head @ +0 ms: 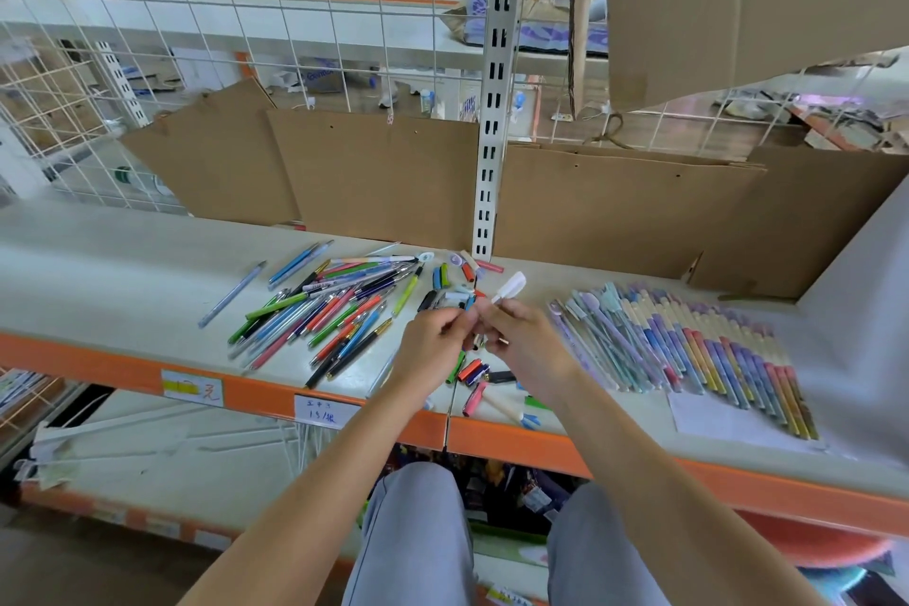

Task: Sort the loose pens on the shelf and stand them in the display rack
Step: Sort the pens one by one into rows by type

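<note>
Holding 1 white pen (509,286) between both hands above the shelf (123,271), we note its long axis tilted, the white end pointing up and away to the right, the lower end hidden in our fingers. Right hand (521,342): fingers curled round the pen's lower part. Left hand (435,340): fingertips pinching close beside the right; what exactly they pinch we cannot tell. Loose pens (319,310): a mixed heap lying flat to the left, mostly slanting up to the right. Caps and short pieces (455,281): scattered just beyond the hands. Sorted pens (688,349): a fanned row at right, lying flat. Cardboard sheets (374,172) stand behind.
</note>
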